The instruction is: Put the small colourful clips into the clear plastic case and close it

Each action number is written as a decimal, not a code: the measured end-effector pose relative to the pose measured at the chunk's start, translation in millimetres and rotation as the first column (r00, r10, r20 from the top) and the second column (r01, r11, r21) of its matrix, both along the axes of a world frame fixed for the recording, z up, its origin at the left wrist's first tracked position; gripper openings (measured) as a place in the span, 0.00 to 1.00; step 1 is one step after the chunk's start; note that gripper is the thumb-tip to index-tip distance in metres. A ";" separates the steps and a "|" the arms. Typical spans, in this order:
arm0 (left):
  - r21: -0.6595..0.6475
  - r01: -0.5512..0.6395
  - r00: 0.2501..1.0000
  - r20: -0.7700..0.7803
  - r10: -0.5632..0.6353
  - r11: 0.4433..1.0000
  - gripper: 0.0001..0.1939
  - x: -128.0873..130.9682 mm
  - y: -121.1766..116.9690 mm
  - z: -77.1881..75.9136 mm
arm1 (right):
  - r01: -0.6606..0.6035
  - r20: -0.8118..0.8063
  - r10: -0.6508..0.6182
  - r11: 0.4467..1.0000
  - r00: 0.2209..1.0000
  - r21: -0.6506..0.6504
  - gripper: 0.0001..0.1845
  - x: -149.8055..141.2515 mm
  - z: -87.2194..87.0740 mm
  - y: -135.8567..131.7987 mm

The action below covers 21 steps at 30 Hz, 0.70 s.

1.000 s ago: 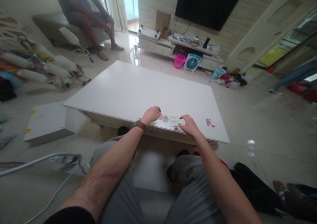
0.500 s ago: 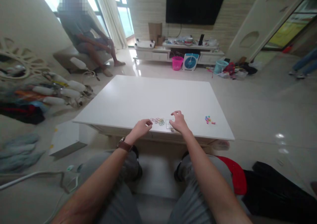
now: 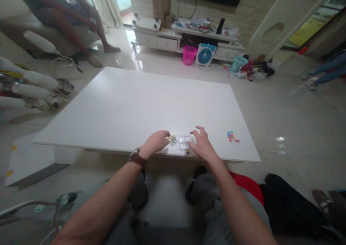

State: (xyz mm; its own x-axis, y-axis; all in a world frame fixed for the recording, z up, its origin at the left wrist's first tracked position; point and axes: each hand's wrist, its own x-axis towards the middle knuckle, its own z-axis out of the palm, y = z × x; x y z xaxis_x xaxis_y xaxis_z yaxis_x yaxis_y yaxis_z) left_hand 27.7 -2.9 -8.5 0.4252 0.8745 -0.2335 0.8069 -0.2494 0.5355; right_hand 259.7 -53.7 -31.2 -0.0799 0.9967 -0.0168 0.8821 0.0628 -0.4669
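Thin coloured loops that look like rubber bands [image 3: 173, 140] lie in a small pile near the front edge of the white table [image 3: 151, 104]. My left hand [image 3: 158, 141] has its fingers curled around the left part of this pile and covers some of the loops. Just right of the pile is a clear plastic box with compartments [image 3: 184, 143]. At its right side my right hand [image 3: 201, 142] is open, thumb and fingers apart, with the thumb close to the box's edge. A small dark piece [image 3: 188, 152], too small to name, lies in front of the box.
Small bright-coloured pieces [image 3: 231, 136] sit at the table's right end. Beyond the table are a pink basket [image 3: 189, 55], a blue fan [image 3: 205, 55] and a low cabinet [image 3: 169, 43]. A seated person [image 3: 67, 17] is at the far left; another person's legs [image 3: 328, 71] show at the right.
The view has tilted down and moved closer to the table. My left hand has moved right onto the pile of loops. My right hand has shifted slightly right, uncovering more of the box.
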 end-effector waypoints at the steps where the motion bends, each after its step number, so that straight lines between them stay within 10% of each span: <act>1: -0.003 -0.001 1.000 -0.024 0.001 1.000 0.13 -3.7 2.6 -0.4 | 0.003 -0.016 -0.003 0.999 1.000 0.037 0.19 3.3 3.4 0.9; 11: 0.007 -0.061 0.991 -0.116 0.061 0.998 0.10 -34.3 7.7 -0.9 | -0.042 0.032 0.038 0.985 0.999 0.165 0.16 9.4 72.3 -2.7; 21: 0.019 -0.141 0.979 -0.147 0.143 0.990 0.10 -66.5 10.3 -29.4 | -0.224 0.171 0.247 0.964 0.954 -0.146 0.13 -11.3 20.2 -20.9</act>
State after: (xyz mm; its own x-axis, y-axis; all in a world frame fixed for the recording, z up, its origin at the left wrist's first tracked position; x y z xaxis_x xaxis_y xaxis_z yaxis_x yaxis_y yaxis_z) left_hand -38.9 7.4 -37.9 0.2583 0.9257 -0.2763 0.9042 -0.1309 0.4065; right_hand 248.4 -74.6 -11.0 -0.2957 0.9389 -0.1759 0.9210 0.2313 -0.3134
